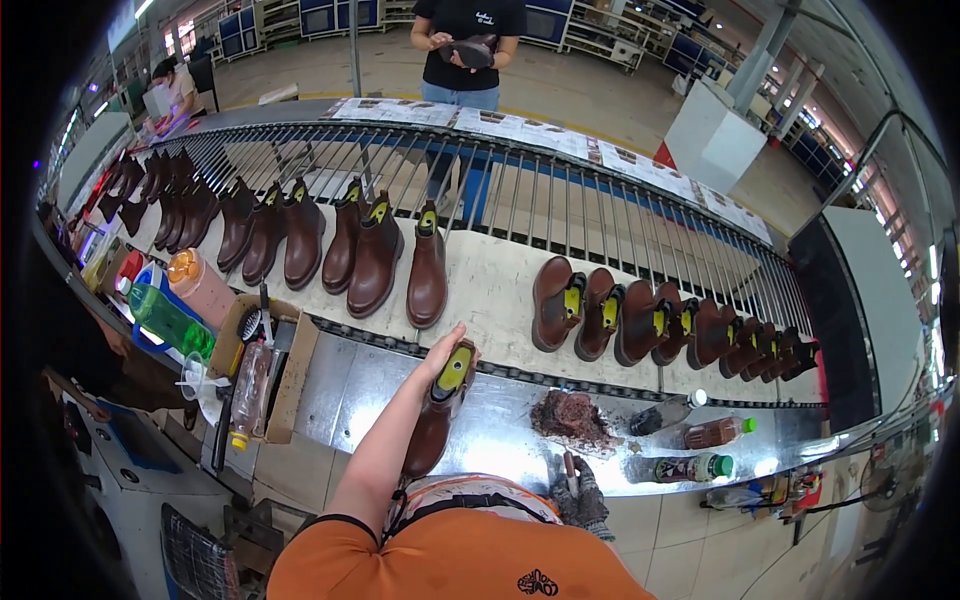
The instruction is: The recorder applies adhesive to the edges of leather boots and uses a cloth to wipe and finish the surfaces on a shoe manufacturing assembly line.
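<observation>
Left hand point(447, 348) clamped on one boot point(428, 442), gloved right hand point(584, 505) closed round a slim tool point(571, 472) alongside; boot looks mid-work, can't tell whether lined-up boots point(376, 262) beyond are done.

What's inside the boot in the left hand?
In the opening of the brown boot held by the left hand, a yellow-green piece with a small round spot shows. The toe's interior is covered by the upper.

Bright light, glare on metal bench point(505, 440), dark bent edges.
</observation>
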Available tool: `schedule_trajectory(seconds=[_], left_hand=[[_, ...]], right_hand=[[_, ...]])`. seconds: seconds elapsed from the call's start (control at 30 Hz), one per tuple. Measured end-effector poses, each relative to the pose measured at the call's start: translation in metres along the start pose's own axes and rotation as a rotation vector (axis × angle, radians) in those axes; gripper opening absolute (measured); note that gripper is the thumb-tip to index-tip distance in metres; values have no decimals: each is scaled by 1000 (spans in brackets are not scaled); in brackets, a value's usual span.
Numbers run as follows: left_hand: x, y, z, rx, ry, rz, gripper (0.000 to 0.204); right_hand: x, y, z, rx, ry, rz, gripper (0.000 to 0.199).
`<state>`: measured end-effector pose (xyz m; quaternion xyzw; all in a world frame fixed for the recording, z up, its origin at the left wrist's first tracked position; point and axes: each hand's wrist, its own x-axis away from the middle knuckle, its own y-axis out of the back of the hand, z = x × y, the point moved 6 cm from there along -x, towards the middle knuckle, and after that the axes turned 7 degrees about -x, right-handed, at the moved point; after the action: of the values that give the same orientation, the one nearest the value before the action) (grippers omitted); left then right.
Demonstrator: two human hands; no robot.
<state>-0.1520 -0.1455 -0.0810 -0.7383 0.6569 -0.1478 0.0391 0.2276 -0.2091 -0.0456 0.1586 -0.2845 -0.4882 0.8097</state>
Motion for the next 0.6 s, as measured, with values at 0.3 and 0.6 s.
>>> schedule_trajectory(seconds=[0.3,0.6], left_hand=[[3,-3,-6,-5,28,-32,65],[13,-10,-22,-104,76,-26,68]], right_hand=[[-7,-13,9,-23,-67,9,60],[4,-21,-33,-375,5,-60,56]])
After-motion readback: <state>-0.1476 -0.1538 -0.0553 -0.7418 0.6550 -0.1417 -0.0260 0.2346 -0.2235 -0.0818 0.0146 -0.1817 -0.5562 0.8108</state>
